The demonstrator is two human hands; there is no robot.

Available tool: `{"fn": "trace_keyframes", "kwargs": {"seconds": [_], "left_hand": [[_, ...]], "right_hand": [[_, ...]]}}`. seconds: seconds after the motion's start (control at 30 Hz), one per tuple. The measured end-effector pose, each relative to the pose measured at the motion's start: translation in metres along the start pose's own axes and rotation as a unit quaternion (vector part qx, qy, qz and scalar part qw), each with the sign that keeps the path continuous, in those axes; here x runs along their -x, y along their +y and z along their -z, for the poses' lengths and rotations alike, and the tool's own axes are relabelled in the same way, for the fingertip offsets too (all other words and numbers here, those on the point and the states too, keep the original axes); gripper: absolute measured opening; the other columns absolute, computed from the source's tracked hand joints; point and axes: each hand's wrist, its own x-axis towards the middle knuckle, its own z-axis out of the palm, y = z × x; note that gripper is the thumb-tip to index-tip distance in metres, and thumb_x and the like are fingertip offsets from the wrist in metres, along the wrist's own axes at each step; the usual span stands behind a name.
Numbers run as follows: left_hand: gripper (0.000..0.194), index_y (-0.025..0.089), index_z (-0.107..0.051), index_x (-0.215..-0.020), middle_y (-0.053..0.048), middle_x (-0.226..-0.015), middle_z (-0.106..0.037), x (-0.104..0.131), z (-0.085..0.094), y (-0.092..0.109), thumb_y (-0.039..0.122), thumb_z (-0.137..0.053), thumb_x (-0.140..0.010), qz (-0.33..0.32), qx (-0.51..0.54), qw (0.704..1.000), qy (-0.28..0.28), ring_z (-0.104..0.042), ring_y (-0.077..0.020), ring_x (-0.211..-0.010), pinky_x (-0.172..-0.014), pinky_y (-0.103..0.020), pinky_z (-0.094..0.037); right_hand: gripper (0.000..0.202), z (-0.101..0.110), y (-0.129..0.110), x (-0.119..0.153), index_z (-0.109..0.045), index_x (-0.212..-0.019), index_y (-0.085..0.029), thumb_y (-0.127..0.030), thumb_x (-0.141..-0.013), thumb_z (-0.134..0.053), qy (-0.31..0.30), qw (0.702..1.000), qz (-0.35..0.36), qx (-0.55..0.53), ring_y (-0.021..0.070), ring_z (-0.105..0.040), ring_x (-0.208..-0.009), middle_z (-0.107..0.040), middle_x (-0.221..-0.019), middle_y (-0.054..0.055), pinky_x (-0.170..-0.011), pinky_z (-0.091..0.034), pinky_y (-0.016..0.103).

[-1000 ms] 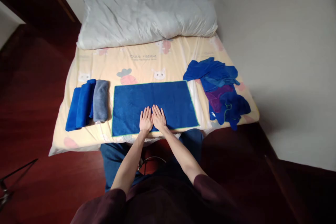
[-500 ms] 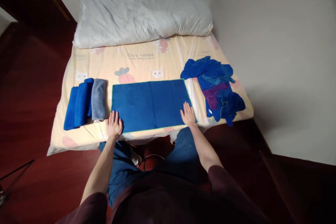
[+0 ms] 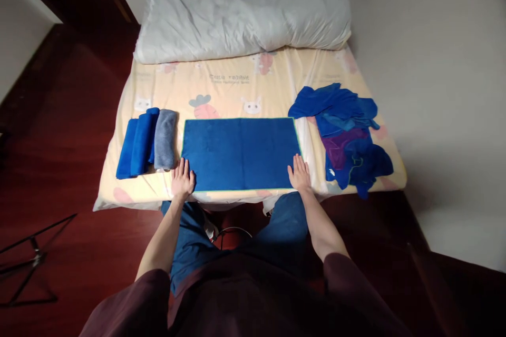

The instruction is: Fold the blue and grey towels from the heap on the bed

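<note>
- Flat rectangular blue fabric cloth with green edging [image 3: 242, 154] lies spread on the yellow rabbit-print bedsheet [image 3: 225, 95]; rolled or folded blue towels [image 3: 137, 147] sit left of it, a crumpled blue-and-purple cloth pile [image 3: 343, 137] right!
- Left hand [image 3: 183, 180] covers its near-left corner, right hand [image 3: 300, 172] its near-right; both flat, well apart, clutching nothing.
- Looks like smoothing and squaring!
- Next move seemingly calls for fingertips under an edge, without rucking it.
</note>
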Motion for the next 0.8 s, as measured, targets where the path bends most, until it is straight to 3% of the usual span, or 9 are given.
{"fn": "trace_keyframes", "kwargs": {"seconds": [0.13, 0.23, 0.43, 0.57, 0.67, 0.8], "left_hand": [[0.071, 0.004, -0.032, -0.164, -0.019, -0.174, -0.023, -0.001, 0.002, -0.001, 0.042, -0.027, -0.104, -0.004, -0.003, 1.000, -0.004, -0.024, -0.0341, -0.160, -0.130, -0.054, -0.014], [0.071, 0.002, -0.036, -0.162, -0.021, -0.173, -0.025, 0.013, 0.008, -0.007, 0.040, -0.029, -0.103, -0.011, -0.003, 1.000, -0.014, -0.023, -0.0339, -0.161, -0.130, -0.055, -0.014], [0.070, 0.007, -0.030, -0.166, -0.018, -0.174, -0.024, 0.100, 0.012, -0.041, 0.039, -0.030, -0.104, 0.027, 0.008, 0.999, 0.019, -0.014, -0.0296, -0.164, -0.133, -0.053, -0.012], [0.070, 0.011, -0.033, -0.166, -0.017, -0.174, -0.023, 0.157, 0.003, -0.055, 0.042, -0.035, -0.103, 0.108, 0.062, 0.992, 0.018, -0.015, -0.0309, -0.163, -0.131, -0.049, -0.024], [0.069, 0.013, -0.039, -0.163, -0.019, -0.171, -0.030, 0.179, -0.003, -0.056, 0.045, -0.037, -0.103, 0.163, 0.102, 0.981, 0.001, -0.022, -0.0350, -0.162, -0.130, -0.053, -0.026], [0.069, 0.012, -0.043, -0.161, -0.020, -0.171, -0.031, 0.184, -0.006, -0.053, 0.047, -0.040, -0.102, 0.197, 0.118, 0.973, -0.002, -0.023, -0.0375, -0.161, -0.130, -0.056, -0.026]], "right_hand": [[0.070, 0.005, -0.001, 0.001, -0.026, -0.167, -0.005, -0.041, -0.107, -0.020, -0.016, 1.000, -0.008, -0.007, 0.0218, -0.020, -0.163, -0.024, -0.175, 0.013, -0.134, -0.015, 0.048], [0.070, 0.010, 0.003, 0.012, -0.031, -0.165, -0.006, -0.042, -0.106, -0.025, -0.030, 0.999, -0.018, -0.029, 0.0230, -0.022, -0.162, -0.027, -0.173, 0.014, -0.133, -0.017, 0.049], [0.062, 0.018, 0.007, 0.050, -0.056, -0.150, -0.006, -0.030, -0.099, -0.032, 0.058, 0.990, -0.083, -0.096, 0.0272, -0.040, -0.155, -0.050, -0.160, 0.019, -0.129, -0.028, 0.053], [0.060, 0.021, -0.013, 0.078, -0.064, -0.144, -0.007, -0.027, -0.095, -0.034, 0.110, 0.981, -0.095, -0.129, 0.0278, -0.047, -0.149, -0.059, -0.152, 0.019, -0.124, -0.038, 0.051], [0.060, 0.021, -0.029, 0.105, -0.065, -0.142, -0.009, -0.030, -0.094, -0.037, 0.120, 0.975, -0.111, -0.149, 0.0301, -0.055, -0.141, -0.063, -0.148, 0.019, -0.119, -0.045, 0.051], [0.053, 0.024, -0.043, 0.143, -0.073, -0.132, -0.012, -0.031, -0.095, -0.039, 0.108, 0.978, -0.110, -0.141, 0.0322, -0.054, -0.141, -0.067, -0.142, 0.018, -0.120, -0.043, 0.054]]}}
